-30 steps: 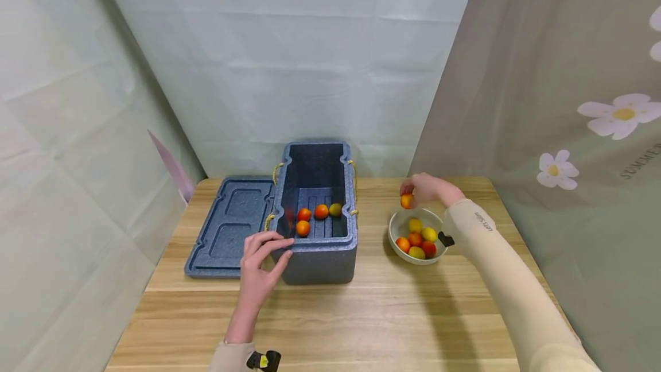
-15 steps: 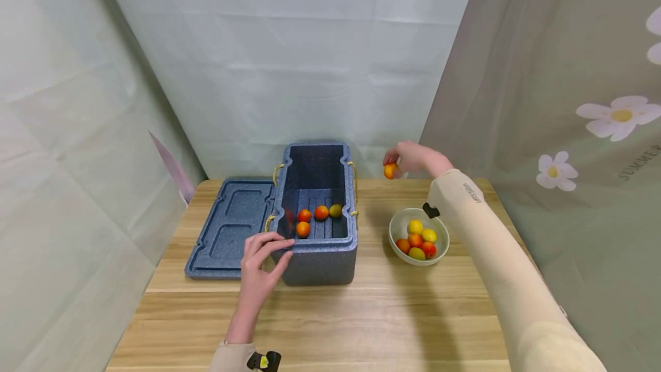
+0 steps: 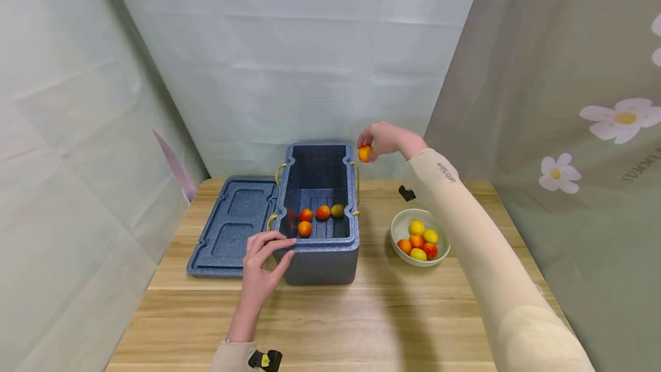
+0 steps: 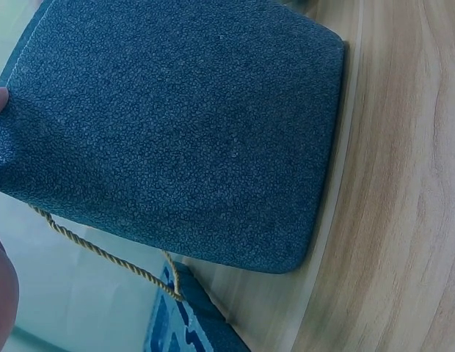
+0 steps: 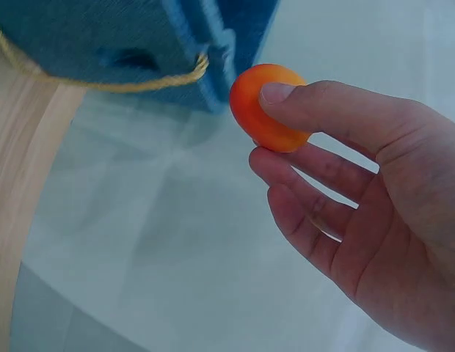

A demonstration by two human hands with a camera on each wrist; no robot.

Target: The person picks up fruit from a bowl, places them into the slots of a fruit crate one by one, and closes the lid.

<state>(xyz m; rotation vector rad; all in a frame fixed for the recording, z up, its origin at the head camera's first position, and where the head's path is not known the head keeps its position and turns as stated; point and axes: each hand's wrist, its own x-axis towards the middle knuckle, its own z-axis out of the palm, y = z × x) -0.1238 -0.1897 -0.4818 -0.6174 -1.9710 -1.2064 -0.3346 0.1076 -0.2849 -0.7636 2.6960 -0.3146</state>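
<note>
High by the right rim of a speckled blue-grey foam box, my right hand pinches a small orange fruit between thumb and fingers. Its skin shades from yellow-orange to red in the right wrist view. My left hand holds the near left corner of the box, fingers over the rim and thumb against the outer wall. On the box floor lie several small fruits, among them an orange one and a greenish-yellow one. A white bowl on the right contains several red, orange and yellow fruits.
The box's flat lid lies on the wooden table left of the box. Yellow rope handles hang on both sides. Pale curtains stand behind and at each side.
My right hand has carried the orange fruit up and leftward from above the bowl to beside the box's far right rim. The left hand stays on the box corner.
</note>
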